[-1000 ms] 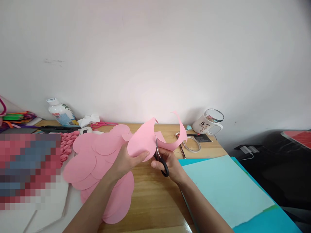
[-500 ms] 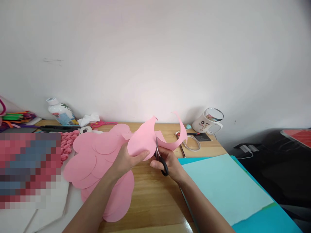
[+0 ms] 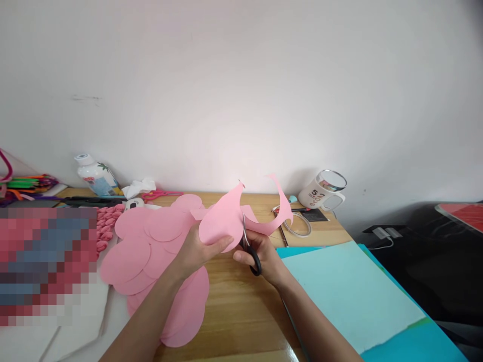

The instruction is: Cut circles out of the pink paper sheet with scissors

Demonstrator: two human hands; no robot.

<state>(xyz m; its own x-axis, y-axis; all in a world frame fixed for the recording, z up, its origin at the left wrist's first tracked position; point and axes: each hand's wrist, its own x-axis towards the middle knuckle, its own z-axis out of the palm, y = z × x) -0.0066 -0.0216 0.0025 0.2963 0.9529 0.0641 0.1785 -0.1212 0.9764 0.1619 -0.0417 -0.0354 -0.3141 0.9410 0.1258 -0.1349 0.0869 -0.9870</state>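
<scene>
Just right of the pink circle pile [image 3: 151, 241], the left hand [image 3: 196, 251] pinches the pink sheet [image 3: 222, 221] above the worktop [image 3: 241, 306]; the right hand [image 3: 266, 257] has its grip wrapped round black scissors [image 3: 252, 254], blades in the paper. Turning the sheet into the blades should keep the curve smooth.

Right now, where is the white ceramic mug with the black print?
In the head view, the white ceramic mug stands at the far right corner of the wooden table, close to the wall, just behind a whitish ring.
</scene>
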